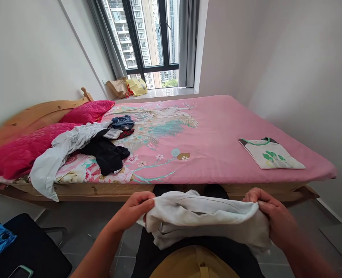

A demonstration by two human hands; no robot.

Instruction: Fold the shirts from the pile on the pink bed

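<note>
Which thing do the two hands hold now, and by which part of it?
A white cloth, by its upper edge: the left hand pinches the left end, the right hand the right end.

Readable text: none that I can find | yellow bag (136,88), well beyond my left hand (136,210): print (140,82) too small for me to read

Soft daylight comes through the window (144,38) far beyond the fingers (140,197) — bright, with a sheen on the sill (171,92) — while the floor (86,227) below them lies dim. The right forearm (306,253), behind its fingers, looks blurred.
</note>
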